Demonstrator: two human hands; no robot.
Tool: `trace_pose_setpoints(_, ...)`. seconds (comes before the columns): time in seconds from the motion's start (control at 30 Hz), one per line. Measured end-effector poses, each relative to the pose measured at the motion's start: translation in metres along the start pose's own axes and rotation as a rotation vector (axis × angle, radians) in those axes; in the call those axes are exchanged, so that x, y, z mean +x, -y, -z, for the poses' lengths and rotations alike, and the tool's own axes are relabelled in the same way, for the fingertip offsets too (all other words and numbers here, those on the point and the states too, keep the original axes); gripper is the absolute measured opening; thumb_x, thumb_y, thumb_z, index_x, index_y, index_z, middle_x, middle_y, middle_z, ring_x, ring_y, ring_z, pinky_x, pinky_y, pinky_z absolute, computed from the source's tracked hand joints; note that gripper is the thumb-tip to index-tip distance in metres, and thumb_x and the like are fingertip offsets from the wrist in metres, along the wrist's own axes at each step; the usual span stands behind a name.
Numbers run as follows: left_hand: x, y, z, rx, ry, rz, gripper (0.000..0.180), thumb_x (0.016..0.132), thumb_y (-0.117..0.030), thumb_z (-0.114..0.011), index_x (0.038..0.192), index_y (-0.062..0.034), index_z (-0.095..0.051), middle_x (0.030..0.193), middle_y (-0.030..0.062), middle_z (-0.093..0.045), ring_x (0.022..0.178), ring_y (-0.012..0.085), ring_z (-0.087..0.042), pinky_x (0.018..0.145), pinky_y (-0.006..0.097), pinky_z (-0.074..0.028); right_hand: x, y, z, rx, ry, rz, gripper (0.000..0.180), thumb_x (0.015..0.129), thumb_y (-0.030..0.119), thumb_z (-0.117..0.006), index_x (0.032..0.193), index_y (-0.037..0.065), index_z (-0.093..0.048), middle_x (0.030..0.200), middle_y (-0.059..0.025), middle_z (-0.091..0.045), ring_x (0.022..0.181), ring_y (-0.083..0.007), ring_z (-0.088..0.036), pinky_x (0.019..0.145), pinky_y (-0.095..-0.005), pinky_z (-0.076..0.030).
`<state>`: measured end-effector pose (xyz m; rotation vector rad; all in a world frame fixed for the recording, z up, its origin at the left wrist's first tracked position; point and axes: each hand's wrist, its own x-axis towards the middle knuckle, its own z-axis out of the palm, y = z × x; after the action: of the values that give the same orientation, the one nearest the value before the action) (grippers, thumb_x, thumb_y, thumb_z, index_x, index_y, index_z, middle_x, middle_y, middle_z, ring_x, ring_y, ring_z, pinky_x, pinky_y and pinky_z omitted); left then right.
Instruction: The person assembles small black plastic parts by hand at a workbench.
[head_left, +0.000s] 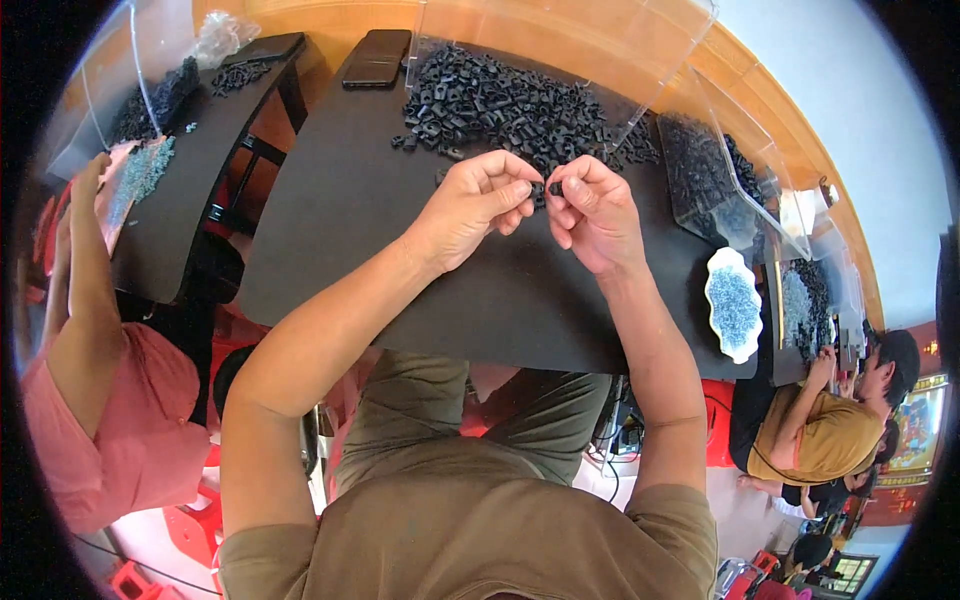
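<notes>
Over the dark table (330, 210), my two hands meet fingertip to fingertip. My left hand (468, 208) pinches a small black plastic part (537, 191) between thumb and forefinger. Right beside it, my right hand (603, 212) has thumb and forefinger closed on another small black piece (557, 188). Whether the two pieces touch or join is too small to tell. Just beyond my fingers spreads a heap of similar black plastic parts (490, 100). To the right, near the table's front edge, lies a white scalloped dish (712, 310) filled with tiny pale blue pieces (736, 300).
Clear plastic panels (560, 40) stand behind the heap. A clear bin (690, 200) of black parts sits at the right. A black phone-like case (377, 57) lies at the far left. Co-workers sit at the left in pink (130, 420) and at the right in mustard (825, 425).
</notes>
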<state>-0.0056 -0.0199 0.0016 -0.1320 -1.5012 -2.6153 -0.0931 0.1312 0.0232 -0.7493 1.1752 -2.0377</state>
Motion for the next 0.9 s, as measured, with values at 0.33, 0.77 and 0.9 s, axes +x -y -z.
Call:
trace_pose_setpoints(0.33,-0.002,0.002,-0.003,-0.019,0.012,0.000,0.013,0.087,-0.014,-0.057,0.095,-0.0045,-0.056,0.074,0.0001,-0.055,0.062,0.0059,-0.049,0.055,0.018,-0.040,-0.002,-0.003,-0.003,-0.070,-0.031,0.045,0.013,0.083,0.007,-0.060,0.075,0.004,-0.050,0.064,-0.0040,-0.053,0.046,-0.0070,-0.046,0.034,-0.0206,-0.039)
trace_pose_setpoints(0.77,-0.004,0.005,-0.004,0.255,-0.101,-0.184,0.004,0.084,-0.008,-0.059,0.086,-0.0044,-0.058,0.069,-0.0018,-0.056,0.058,0.0039,-0.048,0.050,0.017,-0.038,-0.003,-0.015,-0.012,-0.010,-0.063,0.048,0.011,0.084,0.006,-0.059,0.077,0.005,-0.051,0.069,-0.0045,-0.053,0.049,-0.0089,-0.046,0.038,-0.0223,-0.041)
trace_pose_setpoints(0.9,-0.006,0.004,-0.005,0.144,-0.100,-0.139,0.003,0.085,-0.008,-0.058,0.086,-0.0046,-0.058,0.069,-0.0018,-0.056,0.058,0.0032,-0.047,0.050,0.016,-0.037,-0.002,-0.017,-0.014,-0.065,-0.043,0.121,0.012,0.084,0.005,-0.059,0.076,0.004,-0.050,0.071,-0.0055,-0.053,0.050,-0.0090,-0.046,0.038,-0.0220,-0.042)
